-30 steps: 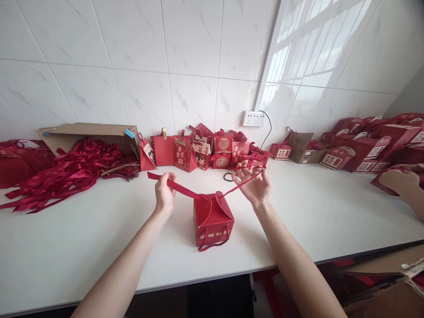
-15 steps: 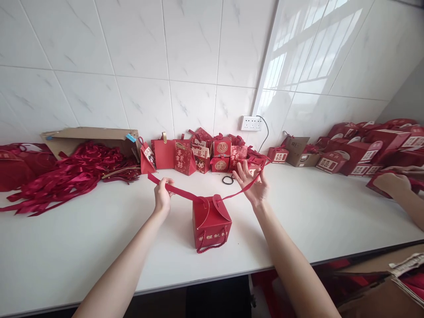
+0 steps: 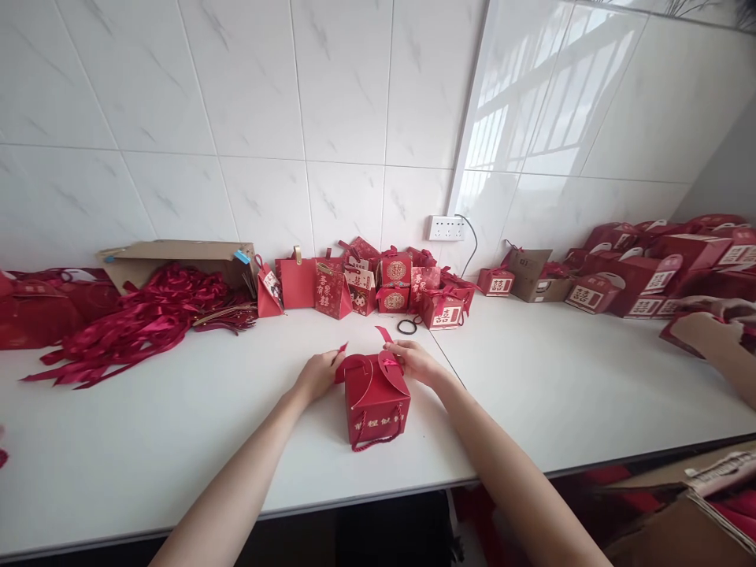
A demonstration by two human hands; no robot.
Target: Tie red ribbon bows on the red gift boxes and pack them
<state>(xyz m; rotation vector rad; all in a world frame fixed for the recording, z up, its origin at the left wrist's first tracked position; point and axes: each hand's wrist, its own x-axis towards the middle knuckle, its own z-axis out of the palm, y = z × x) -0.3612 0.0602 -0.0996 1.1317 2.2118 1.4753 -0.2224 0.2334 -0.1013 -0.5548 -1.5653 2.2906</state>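
Note:
A small red gift box (image 3: 378, 403) with gold lettering and a red cord handle stands on the white table (image 3: 177, 425) in front of me. A red ribbon (image 3: 383, 337) runs through its curved top flaps. My left hand (image 3: 319, 374) pinches the ribbon at the box's upper left edge. My right hand (image 3: 416, 361) pinches it at the upper right, fingers closed against the flap. Short ribbon ends stick up between the two hands.
A heap of red ribbons (image 3: 135, 319) spills from a cardboard box (image 3: 177, 256) at the back left. Several finished red boxes (image 3: 395, 283) line the wall below a socket (image 3: 446, 228). More red boxes (image 3: 650, 268) are stacked at the right, where another person's hand (image 3: 705, 335) works.
Both hands have come down and inward from holding the ribbon stretched wide above the box; they now grip it close against the box top.

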